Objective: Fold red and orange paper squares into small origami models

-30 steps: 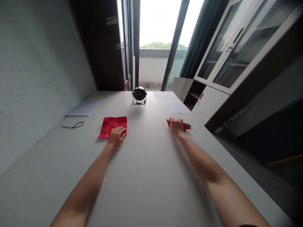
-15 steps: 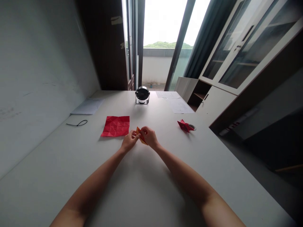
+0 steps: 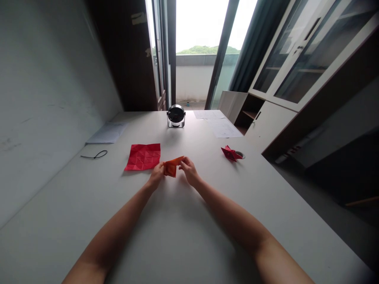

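Observation:
Between my hands is a piece of folded orange paper (image 3: 170,169), raised over the white table (image 3: 177,228), with a pointed flap reaching to the right. My left hand (image 3: 156,173) is closed on its left edge. The fingertips of my right hand (image 3: 188,169) pinch the tip of the flap on the right. Just beyond my left hand lies a red sheet of paper (image 3: 143,156), opened out flat and covered with crease lines.
A folded red paper shape (image 3: 230,153) lies at the right beside a grey ring (image 3: 240,155). A round black-and-silver device (image 3: 176,115) stands at the back. White papers (image 3: 226,128) lie back right, more papers (image 3: 107,133) back left, near a black cable tie (image 3: 96,156).
My hands have moved apart, and the orange paper has turned and spread, its flap now pulled out to the right. The whole view has shifted slightly.

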Tool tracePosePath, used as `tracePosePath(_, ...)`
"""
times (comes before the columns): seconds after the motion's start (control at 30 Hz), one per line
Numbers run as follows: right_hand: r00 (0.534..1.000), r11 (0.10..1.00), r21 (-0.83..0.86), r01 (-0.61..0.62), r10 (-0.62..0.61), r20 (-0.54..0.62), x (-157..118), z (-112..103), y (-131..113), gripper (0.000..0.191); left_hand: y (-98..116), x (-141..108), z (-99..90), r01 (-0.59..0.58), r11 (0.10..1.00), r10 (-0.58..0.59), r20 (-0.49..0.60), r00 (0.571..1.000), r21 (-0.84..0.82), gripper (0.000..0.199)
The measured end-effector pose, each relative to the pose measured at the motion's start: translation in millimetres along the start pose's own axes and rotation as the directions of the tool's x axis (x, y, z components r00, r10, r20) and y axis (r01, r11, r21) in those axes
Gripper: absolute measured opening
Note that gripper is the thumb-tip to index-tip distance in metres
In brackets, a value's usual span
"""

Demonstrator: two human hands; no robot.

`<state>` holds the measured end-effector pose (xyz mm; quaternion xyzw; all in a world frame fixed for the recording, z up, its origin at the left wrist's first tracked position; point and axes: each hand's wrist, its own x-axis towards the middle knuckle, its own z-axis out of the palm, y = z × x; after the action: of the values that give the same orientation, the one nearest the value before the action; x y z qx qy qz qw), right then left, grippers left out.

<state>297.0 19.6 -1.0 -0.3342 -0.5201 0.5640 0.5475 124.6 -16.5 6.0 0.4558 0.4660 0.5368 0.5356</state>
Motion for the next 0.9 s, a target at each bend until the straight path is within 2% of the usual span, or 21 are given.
tracePosePath(0.17,0.998,0.999,0.037,-0.016,0.018,-0.066,-2.1,4.3,1.2,0.014,4.1,-0.3,2.0,0.031,0.991,-0.022,0.072,0.997,-0.133,0.043)
tracePosePath(0.4,0.996,0.999,0.038,0.001,0.002,-0.092,-3.1,3.2,3.7,0.015,4.5,-0.9,1.2,0.063,0.976,-0.037,0.125,0.991,-0.208,0.039)
tracePosePath(0.47,0.997,1.0,0.007,0.026,-0.025,-0.077,-4.3,5.4,2.7,0.014,3.4,-0.7,1.2,0.05,0.976,-0.026,0.113,0.993,-0.211,0.039)
tracePosePath(0.63,0.996,0.987,-0.14,0.082,-0.088,-0.036,-13.0,12.3,-4.9,0.017,2.4,0.1,1.2,0.033,0.976,-0.034,0.001,0.999,-0.215,0.041)
tracePosePath(0.7,0.984,0.945,-0.285,0.162,-0.175,-0.02,-19.1,13.9,-11.1,0.019,3.8,-0.4,1.3,0.028,0.972,-0.034,-0.024,0.999,-0.235,0.043)
tracePosePath(0.8,0.946,0.804,-0.51,0.306,-0.319,0.064,-27.6,15.3,-21.5,0.021,6.6,-2.0,1.7,0.011,0.967,-0.021,-0.038,0.999,-0.255,0.042)
tracePosePath(0.9,0.93,0.712,-0.605,0.356,-0.333,0.156,-30.9,16.5,-27.0,0.015,7.7,-3.6,2.6,0.005,0.973,-0.01,-0.017,1.0,-0.231,0.041)
